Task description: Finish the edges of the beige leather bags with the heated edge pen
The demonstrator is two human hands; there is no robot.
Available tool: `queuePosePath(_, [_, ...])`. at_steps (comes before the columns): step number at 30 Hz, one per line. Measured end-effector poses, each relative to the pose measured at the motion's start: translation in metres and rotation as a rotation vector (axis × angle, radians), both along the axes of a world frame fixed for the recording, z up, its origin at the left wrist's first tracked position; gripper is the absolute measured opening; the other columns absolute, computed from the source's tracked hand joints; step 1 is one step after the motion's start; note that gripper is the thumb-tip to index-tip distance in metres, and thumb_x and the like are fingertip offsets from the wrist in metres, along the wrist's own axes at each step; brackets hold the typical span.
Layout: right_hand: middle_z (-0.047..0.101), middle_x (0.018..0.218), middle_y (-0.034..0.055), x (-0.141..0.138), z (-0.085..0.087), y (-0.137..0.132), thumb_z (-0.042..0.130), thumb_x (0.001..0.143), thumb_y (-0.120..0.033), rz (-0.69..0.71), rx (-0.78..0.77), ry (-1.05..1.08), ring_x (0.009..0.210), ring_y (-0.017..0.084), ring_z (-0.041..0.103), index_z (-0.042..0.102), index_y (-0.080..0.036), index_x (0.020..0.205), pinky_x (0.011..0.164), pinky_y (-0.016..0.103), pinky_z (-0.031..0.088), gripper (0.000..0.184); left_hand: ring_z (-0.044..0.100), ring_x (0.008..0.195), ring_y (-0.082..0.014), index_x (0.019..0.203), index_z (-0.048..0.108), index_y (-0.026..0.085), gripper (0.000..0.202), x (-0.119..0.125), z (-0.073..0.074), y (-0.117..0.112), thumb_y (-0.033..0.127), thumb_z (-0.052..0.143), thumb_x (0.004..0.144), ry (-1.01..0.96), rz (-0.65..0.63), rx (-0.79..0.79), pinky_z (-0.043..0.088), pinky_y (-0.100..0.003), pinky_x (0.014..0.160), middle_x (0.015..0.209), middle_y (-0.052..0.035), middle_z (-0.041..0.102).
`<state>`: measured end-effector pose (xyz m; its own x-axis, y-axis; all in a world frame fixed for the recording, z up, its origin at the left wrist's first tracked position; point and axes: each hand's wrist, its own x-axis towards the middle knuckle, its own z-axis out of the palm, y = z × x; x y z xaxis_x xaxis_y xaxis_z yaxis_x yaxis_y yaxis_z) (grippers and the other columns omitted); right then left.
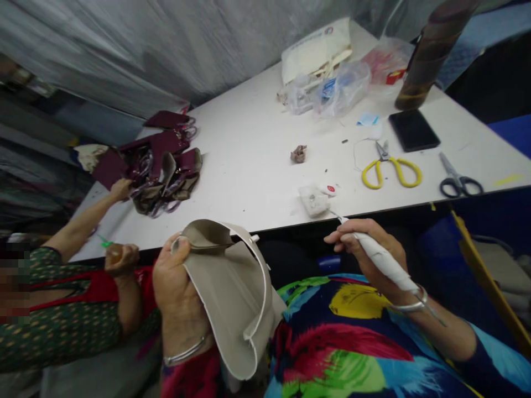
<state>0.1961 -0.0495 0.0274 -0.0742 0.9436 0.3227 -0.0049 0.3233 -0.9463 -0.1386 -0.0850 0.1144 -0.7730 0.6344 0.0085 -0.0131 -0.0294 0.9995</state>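
My left hand (pixel 176 276) is closed on the rim of a beige handbag (pixel 232 276), its thumb over the edge. The bag is tilted with its mouth open, and a strap handle (pixel 263 287) arches along its right side. In my right hand (pixel 373 243) lies a slim tool with a white-wrapped handle (pixel 385 262), held like a pen. Its thin tip points at a small whitish pad (pixel 314 200) near the table's front edge; whether they touch I cannot tell. A small white item with a red mark (pixel 331 190) is beside the pad.
Yellow-handled scissors (pixel 392 166), black scissors (pixel 459 179), a phone (pixel 414 130) and a dark bottle (pixel 431 55) are on the white table (pixel 240 138)'s right. Plastic bags (pixel 344 88) lie behind. A co-worker's hand (pixel 121 189) reaches to maroon handbags (pixel 166 149) at left.
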Motion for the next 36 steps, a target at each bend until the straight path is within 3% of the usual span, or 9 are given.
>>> queuePosePath(3, [0.080,0.093,0.0023,-0.005,-0.003,-0.006,0.064,0.103,-0.027,0.066,0.005,0.052,0.064,0.011,0.072,0.067,-0.022,0.110,0.063,0.021,0.061,0.009,0.061,0.069,-0.0137,0.092,0.068,0.018,0.029,0.005,0.002,-0.014,0.018,0.080,0.066,0.030,0.143,0.063,0.053,-0.028,0.069,0.081,0.0019,0.067])
queuePosePath(9, [0.078,0.106,0.0048,-0.011,-0.009,-0.015,0.068,0.101,-0.027,0.281,0.155,-0.089,0.087,0.016,0.076,0.068,-0.023,0.116,0.078,0.025,0.060,0.016,0.056,0.067,-0.0102,0.091,0.065,0.015,0.028,0.042,-0.058,-0.019,0.020,0.074,0.065,0.053,0.310,0.056,0.047,-0.024,0.067,0.075,0.0053,0.061])
queuePosePath(12, [0.077,0.109,0.0054,-0.011,-0.008,-0.014,0.066,0.102,-0.026,0.303,0.244,-0.198,0.094,0.017,0.075,0.067,-0.023,0.119,0.084,0.028,0.058,0.017,0.056,0.067,-0.0102,0.090,0.065,0.014,0.028,0.047,-0.074,-0.017,0.021,0.074,0.064,0.023,0.309,0.047,0.046,-0.024,0.068,0.075,0.0051,0.060])
queuePosePath(22, [0.070,0.089,0.0032,-0.035,0.006,-0.004,0.065,0.100,-0.022,0.396,0.456,-0.839,0.080,0.019,0.062,0.062,-0.023,0.114,0.071,0.030,0.039,0.015,0.058,0.065,-0.0114,0.092,0.066,0.016,0.028,0.052,-0.074,-0.018,0.026,0.073,0.067,0.017,0.311,0.020,0.047,-0.025,0.064,0.073,0.0051,0.061])
queuePosePath(28, [0.072,0.088,0.0001,-0.057,0.009,0.003,0.065,0.092,-0.011,0.433,0.388,-0.929,0.070,0.016,0.062,0.060,-0.024,0.110,0.059,0.030,0.024,0.023,0.060,0.067,-0.0120,0.092,0.065,0.018,0.027,0.047,-0.088,-0.021,0.032,0.074,0.070,0.026,0.263,0.027,0.049,-0.026,0.069,0.076,0.0037,0.064])
queuePosePath(36, [0.068,0.096,0.0038,-0.061,0.001,-0.007,0.056,0.097,-0.003,0.512,0.324,-0.845,0.084,0.018,0.063,0.059,-0.022,0.111,0.070,0.028,0.040,0.024,0.058,0.069,-0.0126,0.091,0.071,0.016,0.029,0.040,-0.103,-0.028,0.034,0.079,0.070,0.114,0.310,-0.026,0.047,-0.025,0.069,0.077,0.0020,0.066])
